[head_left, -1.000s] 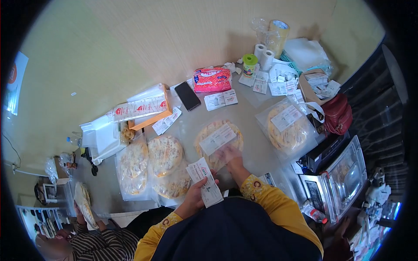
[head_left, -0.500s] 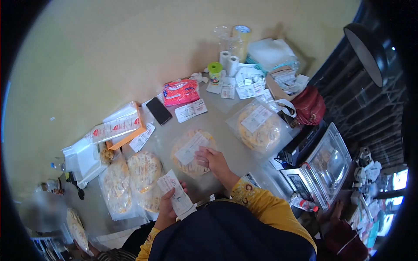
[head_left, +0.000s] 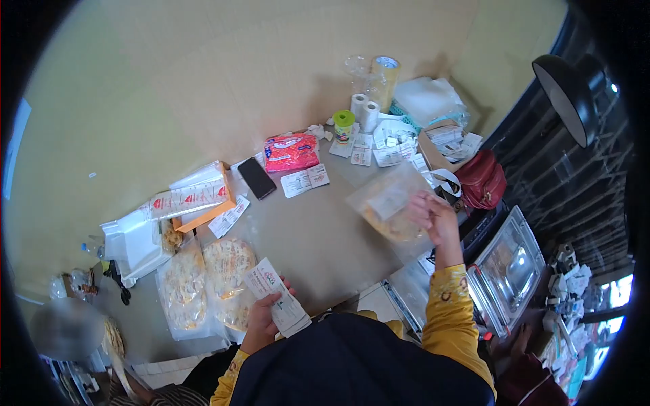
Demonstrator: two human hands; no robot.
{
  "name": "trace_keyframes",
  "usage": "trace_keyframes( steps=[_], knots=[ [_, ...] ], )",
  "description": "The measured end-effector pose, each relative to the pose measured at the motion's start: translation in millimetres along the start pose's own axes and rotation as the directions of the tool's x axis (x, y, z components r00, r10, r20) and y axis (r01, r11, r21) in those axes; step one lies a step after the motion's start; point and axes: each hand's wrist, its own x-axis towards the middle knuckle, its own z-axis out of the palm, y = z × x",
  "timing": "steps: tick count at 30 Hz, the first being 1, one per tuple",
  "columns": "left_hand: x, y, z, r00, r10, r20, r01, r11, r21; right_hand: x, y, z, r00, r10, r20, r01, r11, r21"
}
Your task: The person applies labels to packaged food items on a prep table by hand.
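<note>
My left hand (head_left: 265,312) is closed around a small stack of printed paper slips (head_left: 283,301), held low in front of my body. To the right, my right hand (head_left: 433,215) is over a clear plastic bag of flat, round pizza-like food (head_left: 387,215). Its fingers look stretched and apart, though motion blurs them; whether they still touch the bag is hard to see. A white slip (head_left: 391,200) lies on or in that blurred bag. Left of my left hand, clear bags of similar round food (head_left: 229,271) lie side by side on the table (head_left: 325,243).
Along the back are a phone (head_left: 257,178), a red packet (head_left: 291,151), a green-lidded tub (head_left: 343,127), tape rolls (head_left: 386,84) and slips (head_left: 305,181). Left stand an orange box (head_left: 203,215) and white tray (head_left: 135,245). A red bag (head_left: 482,179) and black lamp (head_left: 565,98) are right.
The bagged round food with a slip has left the table's middle and now appears at the right-hand bag's place. My right hand moved right with it; my left hand still holds the slips.
</note>
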Motion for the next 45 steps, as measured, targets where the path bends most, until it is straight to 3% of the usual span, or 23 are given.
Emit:
trace_keyframes(
  steps=[4,6,7,8,9,10,11,14,16,18,19,21,25,28,36,45],
  knots=[
    [-4,4,8,0.999,0.035,-0.027,-0.035,0.999,-0.001,20,33,-89,0.974,0.072,-0.213,-0.078,0.997,-0.018],
    [-8,4,6,0.997,0.07,-0.033,-0.069,0.996,0.049,12,33,-111,0.92,0.02,-0.391,-0.103,0.976,-0.194],
    [-11,4,3,0.995,0.093,-0.036,-0.091,0.995,0.052,5,29,-112,0.877,-0.083,-0.472,-0.184,0.851,-0.492],
    [-13,3,1,0.993,0.112,-0.034,-0.11,0.992,0.059,-6,21,-105,0.835,-0.221,-0.505,-0.271,0.633,-0.725],
    [-15,4,0,0.991,0.127,-0.027,-0.125,0.99,0.069,-18,21,-90,0.763,-0.506,-0.402,-0.237,0.36,-0.902],
    [-17,6,1,0.99,0.125,-0.063,-0.119,0.989,0.086,-29,21,-70,0.654,-0.73,-0.199,-0.246,0.044,-0.968],
    [-21,8,2,0.989,0.118,-0.094,-0.108,0.989,0.102,-40,22,-45,0.583,-0.811,-0.046,-0.163,-0.061,-0.985],
    [-30,10,-7,0.984,0.16,-0.084,-0.152,0.984,0.09,-49,55,22,0.683,-0.728,0.064,0.148,0.052,-0.988],
    [-34,12,-18,0.981,0.179,-0.071,-0.171,0.98,0.101,-65,86,89,0.861,-0.452,0.233,0.372,0.248,-0.894],
    [-41,15,-31,0.975,0.207,-0.074,-0.2,0.975,0.095,-89,127,153,0.912,-0.127,0.39,0.382,0.608,-0.696],
    [-46,18,-38,0.971,0.225,-0.077,-0.217,0.972,0.091,-104,151,180,0.876,-0.009,0.482,0.318,0.762,-0.564],
    [-59,26,-48,0.953,0.277,-0.121,-0.253,0.95,0.186,-143,180,234,0.807,0.094,0.582,0.236,0.853,-0.465],
    [-84,37,-84,0.907,0.401,-0.133,-0.347,0.887,0.304,-180,224,282,0.749,0.181,0.638,0.138,0.899,-0.417],
    [-104,44,-112,0.892,0.413,-0.184,-0.345,0.885,0.314,-196,243,303,0.726,0.235,0.647,0.097,0.895,-0.435],
    [-137,56,-188,0.889,0.367,-0.274,-0.33,0.928,0.174,-226,313,341,0.693,0.278,0.666,0.153,0.845,-0.512],
    [-137,57,-237,0.94,0.27,-0.21,-0.271,0.962,0.02,-236,338,345,0.732,0.339,0.591,-0.093,0.909,-0.406]
  ],
)
